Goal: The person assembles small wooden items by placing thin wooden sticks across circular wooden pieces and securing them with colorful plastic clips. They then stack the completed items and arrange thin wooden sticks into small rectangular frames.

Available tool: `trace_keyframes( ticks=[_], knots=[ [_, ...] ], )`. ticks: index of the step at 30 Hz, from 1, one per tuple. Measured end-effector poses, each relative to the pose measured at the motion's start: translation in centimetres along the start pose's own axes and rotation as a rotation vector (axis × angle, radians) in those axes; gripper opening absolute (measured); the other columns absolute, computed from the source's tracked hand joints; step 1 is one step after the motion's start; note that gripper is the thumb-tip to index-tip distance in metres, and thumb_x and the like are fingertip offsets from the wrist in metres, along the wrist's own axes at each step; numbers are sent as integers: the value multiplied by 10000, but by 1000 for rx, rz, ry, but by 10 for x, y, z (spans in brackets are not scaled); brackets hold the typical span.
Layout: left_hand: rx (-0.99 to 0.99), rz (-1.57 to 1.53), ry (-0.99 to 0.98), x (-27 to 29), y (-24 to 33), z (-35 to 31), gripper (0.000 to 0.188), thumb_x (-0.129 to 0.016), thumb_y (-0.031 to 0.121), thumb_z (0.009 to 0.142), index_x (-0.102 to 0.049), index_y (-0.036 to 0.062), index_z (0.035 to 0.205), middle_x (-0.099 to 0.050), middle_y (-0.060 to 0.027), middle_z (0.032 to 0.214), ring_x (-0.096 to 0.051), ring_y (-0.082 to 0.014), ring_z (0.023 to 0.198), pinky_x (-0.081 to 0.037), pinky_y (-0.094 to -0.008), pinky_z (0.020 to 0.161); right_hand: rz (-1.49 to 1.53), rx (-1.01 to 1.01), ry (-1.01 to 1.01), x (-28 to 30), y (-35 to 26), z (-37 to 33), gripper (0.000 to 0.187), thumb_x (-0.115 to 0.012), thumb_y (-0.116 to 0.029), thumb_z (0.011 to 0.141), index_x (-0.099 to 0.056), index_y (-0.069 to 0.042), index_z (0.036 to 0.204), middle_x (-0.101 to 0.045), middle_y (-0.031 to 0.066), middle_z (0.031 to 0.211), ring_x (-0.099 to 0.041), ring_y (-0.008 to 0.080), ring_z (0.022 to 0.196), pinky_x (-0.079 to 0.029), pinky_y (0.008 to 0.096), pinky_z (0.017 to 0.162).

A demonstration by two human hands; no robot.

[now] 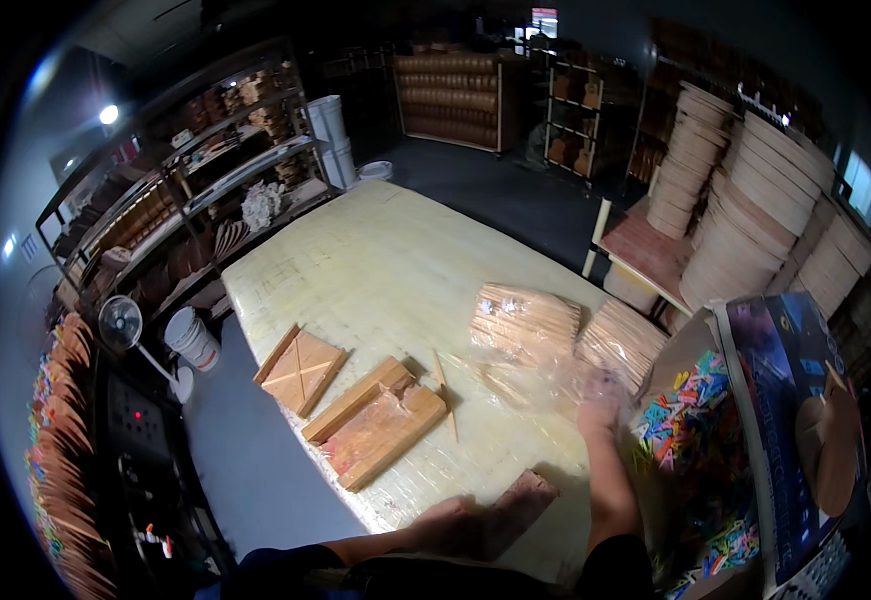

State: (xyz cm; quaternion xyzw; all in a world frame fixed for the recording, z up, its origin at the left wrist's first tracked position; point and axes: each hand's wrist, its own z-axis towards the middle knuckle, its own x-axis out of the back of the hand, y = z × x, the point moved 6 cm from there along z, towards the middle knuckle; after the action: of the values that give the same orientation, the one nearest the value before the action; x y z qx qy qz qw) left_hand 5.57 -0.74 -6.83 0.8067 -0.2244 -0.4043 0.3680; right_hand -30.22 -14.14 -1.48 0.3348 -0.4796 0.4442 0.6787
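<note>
At the near edge of the table, my left hand (pixel 448 527) is closed on the side of a reddish-brown wooden block (pixel 526 503). My right hand (pixel 604 398) reaches out to the clear plastic bag (pixel 548 375) and the bundles of thin wooden sticks. Its fingers are blurred against the plastic, so their grip does not show. One stick bundle (pixel 526 322) lies partly under plastic; a second bundle (pixel 623 343) lies just right of it. Left of my hands sits a wooden trough-like jig (pixel 376 420), with a few loose sticks (pixel 446 385) beside it.
A flat wooden frame with crossed strips (pixel 302 370) lies at the table's left edge. On the right, a large cardboard box (pixel 791 440) holds many coloured clothespin-like clips (pixel 691 410). Stacks of round wooden pieces (pixel 756 210) stand behind it. A fan (pixel 122 323) and bucket (pixel 192 338) are left.
</note>
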Motion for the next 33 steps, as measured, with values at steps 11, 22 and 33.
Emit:
trace_keyframes(
  ticks=[11,22,33],
  knots=[
    [-289,561,84,-15,33,-12,185,-472,112,871,-635,29,840,-626,-113,775,-587,-218,782,-446,-313,706,-92,-107,-348,16,11,11,758,-679,-137,675,-369,-45,1361,-456,232,1309,-445,363,1220,-355,404,1028],
    [-513,943,159,12,9,-10,244,-401,236,932,-509,18,908,-483,-154,901,-478,-275,895,-402,-351,841,171,-29,-401,4,0,-6,666,-684,-127,561,-494,25,1181,-580,276,1099,-538,409,1079,-433,422,946],
    [-410,164,-90,17,-4,10,337,-457,366,948,-575,60,1021,-565,-46,929,-471,-132,866,-427,-335,770,992,-394,-42,70,-15,-123,564,-656,-19,601,-524,-25,1149,-631,132,939,-606,210,814,-504,343,683]
  ],
)
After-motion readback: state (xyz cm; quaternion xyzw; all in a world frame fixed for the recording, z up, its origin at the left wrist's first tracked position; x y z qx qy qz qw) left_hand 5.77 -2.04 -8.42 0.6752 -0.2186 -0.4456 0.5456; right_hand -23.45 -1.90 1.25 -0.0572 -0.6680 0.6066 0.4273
